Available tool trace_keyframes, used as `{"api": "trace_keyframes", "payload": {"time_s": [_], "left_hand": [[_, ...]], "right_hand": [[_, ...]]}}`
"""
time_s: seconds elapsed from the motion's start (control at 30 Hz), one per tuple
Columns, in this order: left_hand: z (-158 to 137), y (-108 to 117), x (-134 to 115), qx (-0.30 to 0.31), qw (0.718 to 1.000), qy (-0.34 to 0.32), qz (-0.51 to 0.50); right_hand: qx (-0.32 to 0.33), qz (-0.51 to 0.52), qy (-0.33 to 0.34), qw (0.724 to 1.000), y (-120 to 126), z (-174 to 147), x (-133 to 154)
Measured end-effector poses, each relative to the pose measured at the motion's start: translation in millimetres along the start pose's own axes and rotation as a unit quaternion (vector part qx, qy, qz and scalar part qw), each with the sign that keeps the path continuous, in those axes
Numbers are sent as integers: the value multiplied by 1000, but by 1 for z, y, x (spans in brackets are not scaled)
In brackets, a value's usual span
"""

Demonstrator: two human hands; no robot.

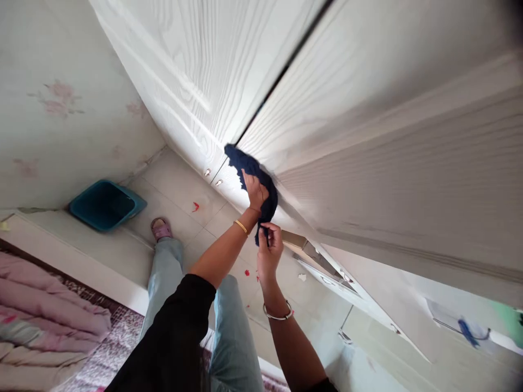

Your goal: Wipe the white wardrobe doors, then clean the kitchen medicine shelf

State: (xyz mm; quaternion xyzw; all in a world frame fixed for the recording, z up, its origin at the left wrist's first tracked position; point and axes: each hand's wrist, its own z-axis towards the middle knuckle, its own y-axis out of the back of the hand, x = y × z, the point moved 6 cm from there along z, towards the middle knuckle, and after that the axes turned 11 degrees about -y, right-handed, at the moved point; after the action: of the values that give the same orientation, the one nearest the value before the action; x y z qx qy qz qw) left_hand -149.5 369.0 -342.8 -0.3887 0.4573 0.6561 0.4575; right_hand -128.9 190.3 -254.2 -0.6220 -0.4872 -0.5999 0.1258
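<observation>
A crumpled dark navy cloth [267, 204] hangs in front of the white wood-grain cabinet doors [261, 71], its far end near the gap between them. My left hand [255, 193] grips its middle, with one finger stretched along it and the others partly hidden in the folds. Just below, my right hand [269, 250] pinches the lower end between thumb and fingertips. I cannot tell what kind of cloth item it is, or whether it touches the door.
A teal bin [104, 206] stands at left by the wall. Red scraps [196, 207] lie on the tiled floor [216, 239]. Pink bedding [44, 305] is at lower left. A drawer [327, 277] stands partly pulled out at right, near an angled white panel [379, 305].
</observation>
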Motion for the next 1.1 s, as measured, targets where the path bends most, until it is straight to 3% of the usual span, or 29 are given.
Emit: {"api": "trace_keyframes", "payload": {"time_s": [0.1,0.27,0.33,0.43,0.53,0.67,0.77,0.87,1.0,1.1], "left_hand": [[-66,-40,-2,28,998,49,-14],[-157,-83,-53,91,995,9,-37],[-172,-85,-63,97,995,-4,-29],[-165,-74,-58,78,997,0,-5],[-131,-52,-37,53,998,-7,25],[-66,-13,4,13,996,-21,83],[-37,8,24,-17,993,-34,109],[-47,4,24,-3,989,-72,130],[-94,-23,17,83,977,-152,121],[-101,-20,18,119,964,-219,96]], "right_hand": [[0,8,-35,999,23,-6,-40],[-61,-6,-74,995,88,-36,-90],[-55,-15,-83,995,107,-45,-104],[-48,-30,-74,996,116,-46,-111],[-43,-30,-44,998,99,-32,-103],[-7,18,-3,1000,48,-12,-80],[11,60,12,998,15,-4,-70],[9,88,13,996,-3,-4,-80],[-7,99,-13,995,-11,-7,-117],[-23,100,-26,994,-17,-8,-139]]}}
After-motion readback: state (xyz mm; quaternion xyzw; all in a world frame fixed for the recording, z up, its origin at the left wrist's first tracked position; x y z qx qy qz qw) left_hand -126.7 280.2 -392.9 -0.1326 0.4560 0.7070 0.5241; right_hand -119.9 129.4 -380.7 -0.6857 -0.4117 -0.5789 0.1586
